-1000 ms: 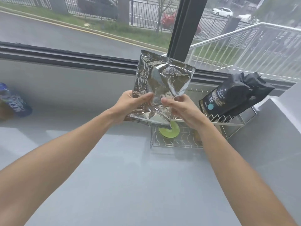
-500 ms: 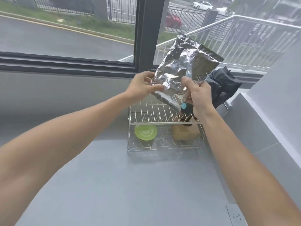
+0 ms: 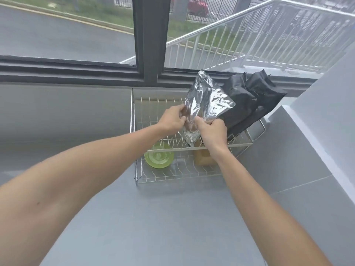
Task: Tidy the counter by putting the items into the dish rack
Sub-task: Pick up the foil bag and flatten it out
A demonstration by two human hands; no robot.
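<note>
The pouch [image 3: 208,101] was crinkled, mirror-bright foil. The dish rack [image 3: 134,131] was thin, shiny metal wire. Right of the pouch, the black bag [image 3: 247,100] looked matt and creased. The grey counter [image 3: 153,217] looked smooth, dull.

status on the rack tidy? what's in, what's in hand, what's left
Done: black bag leans in the dish rack's upper tier; green dish and tan block sit below. In hand: left hand and right hand lower the silver foil bag into the slots. Left: release it; no other counter items in view.
</note>
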